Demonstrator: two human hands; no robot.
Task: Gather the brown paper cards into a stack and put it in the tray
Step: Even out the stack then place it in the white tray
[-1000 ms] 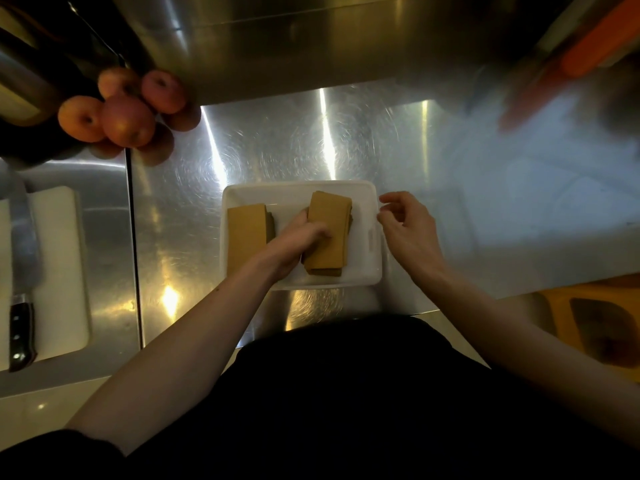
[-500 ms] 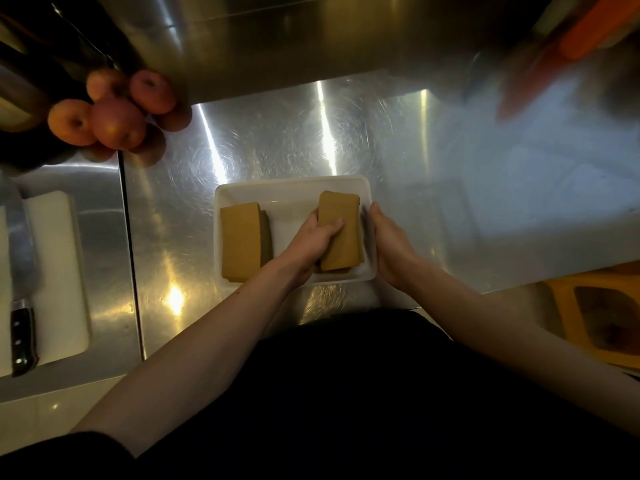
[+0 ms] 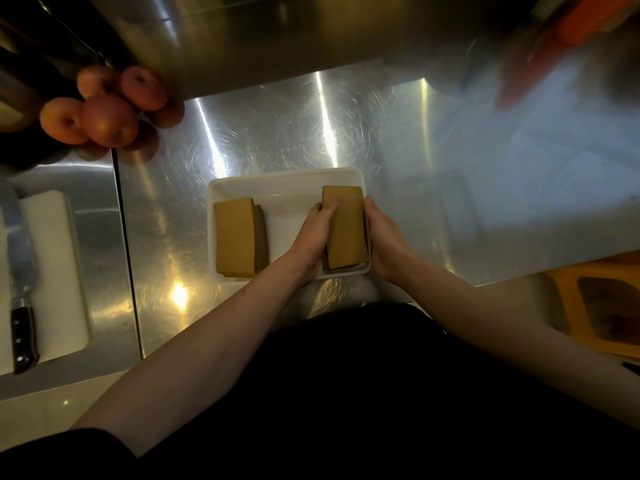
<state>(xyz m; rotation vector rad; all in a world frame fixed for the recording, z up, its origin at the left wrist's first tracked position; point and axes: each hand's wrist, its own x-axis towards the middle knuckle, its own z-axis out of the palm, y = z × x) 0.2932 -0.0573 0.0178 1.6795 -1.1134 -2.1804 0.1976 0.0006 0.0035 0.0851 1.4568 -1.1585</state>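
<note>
A white rectangular tray (image 3: 287, 183) lies on the steel counter in front of me. Two stacks of brown paper cards are in it. The left stack (image 3: 235, 235) lies alone by the tray's left wall. The right stack (image 3: 346, 226) lies along the tray's right wall, pressed between both my hands. My left hand (image 3: 313, 233) grips its left side, fingers curled over the top edge. My right hand (image 3: 382, 237) is against the stack's right side at the tray rim.
Several red apples (image 3: 107, 112) are piled at the back left. A white cutting board (image 3: 55, 271) with a large knife (image 3: 20, 292) lies at the left. An orange object (image 3: 602, 313) sits low on the right. A steel backsplash rises behind the counter.
The right stack was turned from a tilt and slid against the tray's right wall. My right hand came in from the counter beside the tray to press on that stack.
</note>
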